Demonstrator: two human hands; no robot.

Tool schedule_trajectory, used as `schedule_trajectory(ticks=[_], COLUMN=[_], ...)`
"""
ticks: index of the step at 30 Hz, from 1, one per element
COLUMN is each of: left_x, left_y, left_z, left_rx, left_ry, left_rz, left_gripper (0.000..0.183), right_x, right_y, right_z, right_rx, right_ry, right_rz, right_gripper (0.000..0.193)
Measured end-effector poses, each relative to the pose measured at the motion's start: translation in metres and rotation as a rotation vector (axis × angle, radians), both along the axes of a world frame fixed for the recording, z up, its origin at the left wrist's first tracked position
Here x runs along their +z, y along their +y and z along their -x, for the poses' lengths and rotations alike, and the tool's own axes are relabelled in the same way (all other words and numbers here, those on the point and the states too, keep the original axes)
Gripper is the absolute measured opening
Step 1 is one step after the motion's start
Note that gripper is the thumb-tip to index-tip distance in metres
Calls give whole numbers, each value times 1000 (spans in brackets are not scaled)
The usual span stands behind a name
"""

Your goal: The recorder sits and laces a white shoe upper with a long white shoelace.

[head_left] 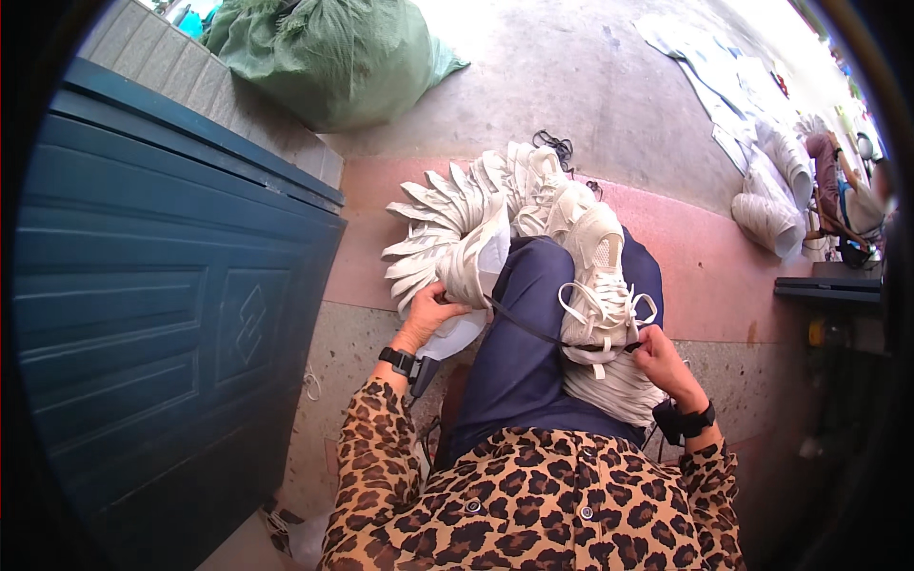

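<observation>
A white shoe upper with loose white laces (598, 300) lies across my right thigh, its heel toward me. Over its heel end passes a thin black cord (524, 324), running from the shoe uppers by my left hand to my right fingers. My right hand (666, 364) is closed, pinching the cord just right of that heel. To the left, my left hand (433, 314) is closed on the edge of a white shoe upper (473, 266) at the near end of a fanned row of uppers (433, 224). More stacked uppers (614, 392) rest under the laced one on my lap.
A dark blue panelled door (143, 305) stands close at my left. A large green sack (328, 62) sits ahead on the floor. Tangled black cords (554, 146) lie beyond the row. At far right are white bundles (766, 214) and a seated person (847, 181).
</observation>
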State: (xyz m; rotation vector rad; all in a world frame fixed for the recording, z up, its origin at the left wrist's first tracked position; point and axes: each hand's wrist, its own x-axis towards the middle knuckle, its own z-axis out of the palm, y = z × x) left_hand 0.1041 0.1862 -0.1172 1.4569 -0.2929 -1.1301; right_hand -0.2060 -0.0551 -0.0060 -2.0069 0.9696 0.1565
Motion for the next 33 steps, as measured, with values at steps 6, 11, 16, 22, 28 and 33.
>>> schedule_trajectory(ticks=[6, 11, 16, 22, 28, 33], left_x=[93, 166, 198, 174, 152, 164], left_y=[-5, -27, -63, -94, -97, -78], left_z=[-5, 43, 111, 195, 199, 192], left_rx=[-45, -49, -405, -802, -824, -593], left_ry=[-426, -578, -933, -1436, -1493, -1359], left_rz=[49, -9, 132, 15, 45, 136], left_gripper=[23, 27, 30, 26, 22, 24], right_x=[55, 174, 180, 30, 24, 28], right_y=[-27, -105, -116, -13, 22, 20], right_z=[20, 115, 151, 69, 14, -5], right_rx=[-341, -656, -607, -803, -149, 188], right_ry=[-226, -1547, -1606, -597, -485, -78], right_rz=[-551, -1015, -881, -1059, -120, 438], right_gripper=[23, 17, 10, 28, 38, 38])
